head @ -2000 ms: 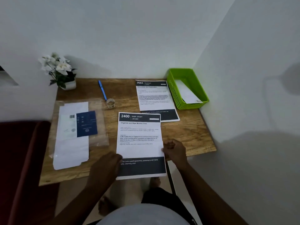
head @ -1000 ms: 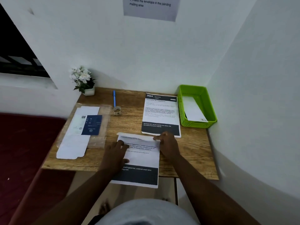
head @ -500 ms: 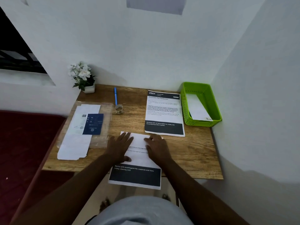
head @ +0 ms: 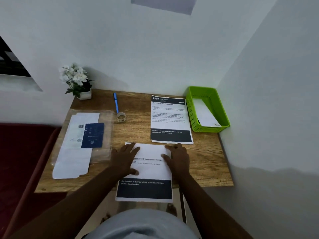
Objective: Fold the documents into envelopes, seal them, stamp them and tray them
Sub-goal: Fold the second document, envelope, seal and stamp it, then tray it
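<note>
A printed document (head: pixel 149 168) lies at the desk's front edge, its top part folded down and its dark bottom band hanging over the edge. My left hand (head: pixel 125 158) presses flat on the fold's left side, fingers spread. My right hand (head: pixel 177 157) presses flat on the right side. A second, unfolded document (head: pixel 170 118) lies just behind. A green tray (head: pixel 222 111) at the back right holds a white envelope (head: pixel 205 114). A clear packet of envelopes (head: pixel 82 140) with a blue label lies at the left.
A small wooden desk (head: pixel 207 163) sits in a white wall corner. A blue pen (head: pixel 116 102) and a small round stamp (head: pixel 120 116) lie at the back middle. A pot of white flowers (head: pixel 77 81) stands at the back left. A dark red surface (head: pixel 22 152) is left of the desk.
The top of the near document was folded down toward me. My hands then slid apart along the fold, the right one moving to the right edge.
</note>
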